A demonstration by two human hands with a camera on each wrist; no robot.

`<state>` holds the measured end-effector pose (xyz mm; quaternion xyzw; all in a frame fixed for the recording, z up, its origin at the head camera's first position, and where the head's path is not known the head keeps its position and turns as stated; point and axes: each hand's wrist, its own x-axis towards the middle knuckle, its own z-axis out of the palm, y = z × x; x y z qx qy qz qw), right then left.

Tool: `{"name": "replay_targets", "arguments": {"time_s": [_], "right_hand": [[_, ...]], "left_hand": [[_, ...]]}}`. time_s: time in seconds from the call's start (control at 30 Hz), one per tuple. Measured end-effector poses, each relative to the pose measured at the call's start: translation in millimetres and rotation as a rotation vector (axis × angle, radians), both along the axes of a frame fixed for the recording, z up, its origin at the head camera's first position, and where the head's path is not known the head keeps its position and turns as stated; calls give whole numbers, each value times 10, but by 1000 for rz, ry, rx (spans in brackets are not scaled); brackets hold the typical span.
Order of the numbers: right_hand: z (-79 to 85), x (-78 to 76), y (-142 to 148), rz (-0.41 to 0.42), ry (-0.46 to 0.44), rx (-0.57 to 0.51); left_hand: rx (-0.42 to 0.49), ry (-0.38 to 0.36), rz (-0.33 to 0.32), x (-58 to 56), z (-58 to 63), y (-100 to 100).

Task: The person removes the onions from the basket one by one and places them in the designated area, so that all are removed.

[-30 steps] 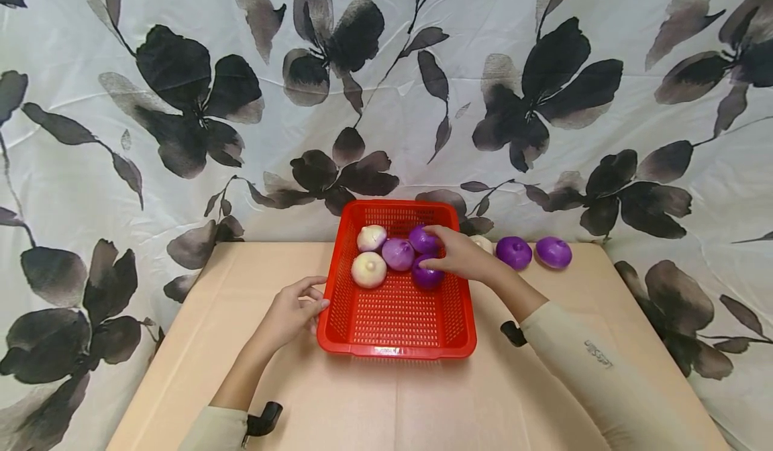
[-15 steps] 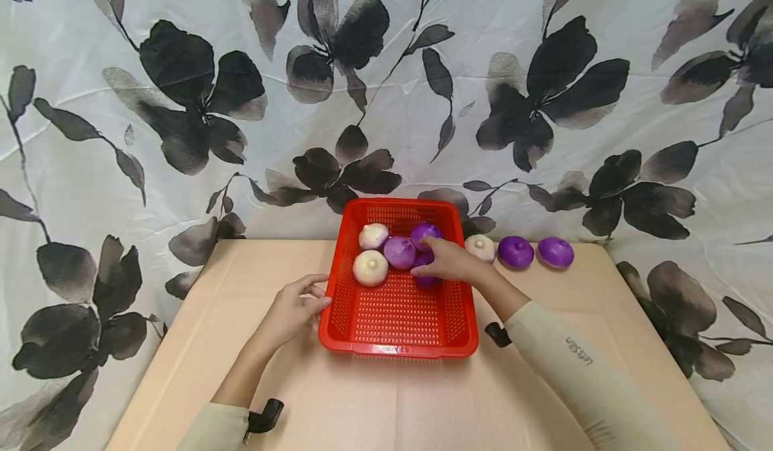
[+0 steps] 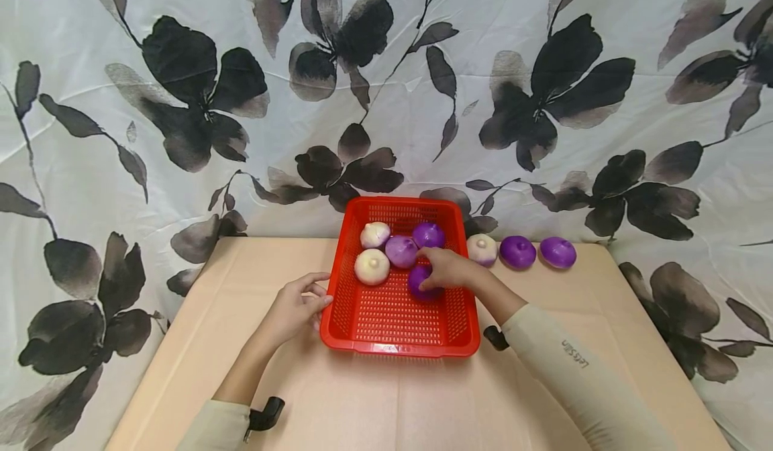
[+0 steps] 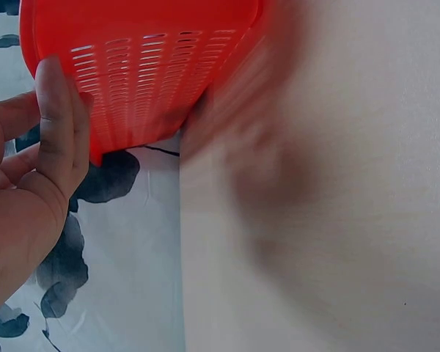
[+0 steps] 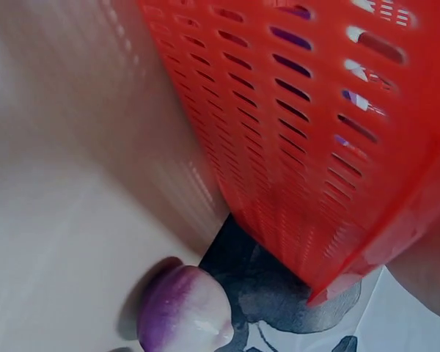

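Inside a red plastic basket [image 3: 398, 352], my right hand [image 3: 448, 268] holds a purple onion [image 3: 421, 283], fingers and thumb curled on its right side. Another purple onion [image 3: 429, 235] lies behind it, and a lighter purple onion [image 3: 401, 252] sits to the left. Two whitish onions [image 3: 371, 267] fill the basket's left side. My left hand [image 3: 297, 310] touches the basket's left edge from outside; in the left wrist view its fairly straight digits [image 4: 56, 121] lie against the red wall. The basket wall hides the right hand's fingertips in the right wrist view.
Right of the basket, a whitish-purple onion [image 3: 482, 249] and two purple onions, a nearer one [image 3: 517, 253] and a farther one [image 3: 558, 253], line the table's back edge. Behind the beige table [image 3: 338, 404] hangs a floral cloth [image 3: 435, 102].
My right hand has closed on the front purple onion and drawn it slightly toward the basket's front, apart from the onion behind. The left hand stays at the basket's left edge.
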<state>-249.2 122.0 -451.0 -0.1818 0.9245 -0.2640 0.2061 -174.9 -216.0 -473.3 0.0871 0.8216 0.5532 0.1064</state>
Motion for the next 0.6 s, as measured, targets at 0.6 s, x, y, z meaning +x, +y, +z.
{"name": "replay_targets", "arguments": {"time_s": [0.6], "right_hand": [[-190, 96, -115, 102, -91, -20]], "left_hand": [[8, -9, 7, -2, -12, -15]]}}
